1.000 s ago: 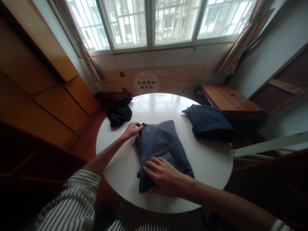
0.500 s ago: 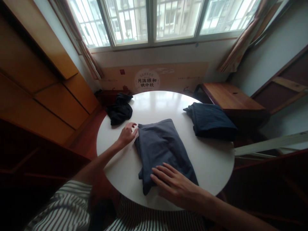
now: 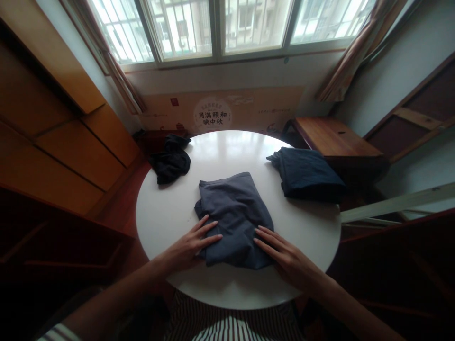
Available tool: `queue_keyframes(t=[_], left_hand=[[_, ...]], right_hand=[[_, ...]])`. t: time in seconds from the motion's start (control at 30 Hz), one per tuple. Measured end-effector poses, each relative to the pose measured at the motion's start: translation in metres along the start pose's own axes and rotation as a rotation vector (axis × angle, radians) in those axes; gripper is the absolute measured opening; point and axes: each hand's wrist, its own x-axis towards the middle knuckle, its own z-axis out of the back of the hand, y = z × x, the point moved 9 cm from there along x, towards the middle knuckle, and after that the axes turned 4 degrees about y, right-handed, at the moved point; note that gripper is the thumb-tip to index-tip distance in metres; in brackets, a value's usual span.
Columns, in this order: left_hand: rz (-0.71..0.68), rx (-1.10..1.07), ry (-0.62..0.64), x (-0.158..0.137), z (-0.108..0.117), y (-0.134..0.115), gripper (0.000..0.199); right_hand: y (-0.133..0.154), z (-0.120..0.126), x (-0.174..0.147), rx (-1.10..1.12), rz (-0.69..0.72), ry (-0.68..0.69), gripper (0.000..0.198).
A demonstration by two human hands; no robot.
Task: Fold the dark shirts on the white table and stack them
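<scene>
A folded grey-blue garment [image 3: 232,213] with a waistband-like far edge lies on the white round table [image 3: 227,289] in front of me. The cloth is rumpled across its middle and near edge. My left hand [image 3: 194,244] rests on its lower left side, fingers stretched out over the cloth. On the lower right side lies my right hand [image 3: 284,251], its fingers also extended and flat. Both thumbs are mostly hidden, so whether they reach under the cloth I cannot tell.
A crumpled black cloth [image 3: 172,161] lies at the table's far left. At the right edge is a folded dark navy garment [image 3: 309,173]. Beyond the table stand a wooden side table [image 3: 334,135] on the right and wooden cabinets [image 3: 78,151] on the left.
My left hand has come from the garment's far left corner to its lower left side. My right hand has shifted up and right. The garment's near edge now lies farther from me.
</scene>
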Motion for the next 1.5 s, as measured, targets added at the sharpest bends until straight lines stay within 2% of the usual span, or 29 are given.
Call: queue_keyframes(t=[0.2,0.27,0.33,0.4,0.47,0.57,0.73,0.87,0.97,1.1,1.2,1.27,1.37,1.5], left_hand=[[0.025,0.01,-0.005,0.055,0.029,0.066,0.069],[0.063,0.065,-0.055,0.075,0.046,0.09,0.07],[0.048,0.125,-0.149,0.087,0.063,0.1,0.072],[-0.051,0.18,-0.243,0.088,0.075,0.094,0.07],[-0.186,0.243,-0.303,0.081,0.078,0.077,0.061],[-0.321,0.33,-0.342,0.065,0.074,0.054,0.041],[-0.337,0.339,-0.4,0.047,0.076,0.041,0.026],[-0.362,0.316,-0.328,0.041,0.076,0.029,0.008],[-0.321,0.234,-0.331,0.061,0.088,0.025,0.018],[-0.088,0.136,-0.403,0.129,0.106,0.043,0.031],[0.04,0.181,-0.207,0.177,0.079,0.059,0.039],[0.097,0.229,-0.053,0.187,0.051,0.067,0.049],[0.121,0.271,0.039,0.172,0.023,0.067,0.066],[0.054,0.301,0.064,0.147,0.01,0.051,0.087]], right_hand=[[-0.061,0.001,0.061,0.017,-0.045,0.006,0.074],[-0.083,0.007,0.085,-0.034,-0.065,0.008,0.069],[-0.095,0.017,0.103,-0.107,-0.061,-0.007,0.059],[-0.095,0.027,0.11,-0.175,-0.026,-0.033,0.041],[-0.088,0.036,0.106,-0.224,0.024,-0.066,0.024],[-0.073,0.041,0.088,-0.303,0.093,-0.081,0.025],[-0.061,0.043,0.057,-0.433,0.152,-0.1,0.031],[-0.058,0.047,0.055,-0.371,0.115,-0.045,0.021],[-0.065,0.058,0.078,-0.255,0.014,-0.069,0.025],[-0.105,0.06,0.142,-0.16,-0.221,-0.117,0.034],[-0.15,0.037,0.187,-0.191,-0.42,0.024,0.046],[-0.179,0.02,0.202,-0.216,-0.541,0.129,0.053],[-0.211,0.009,0.21,-0.231,-0.644,0.169,0.059],[-0.231,0.008,0.218,-0.224,-0.673,0.174,0.062]])
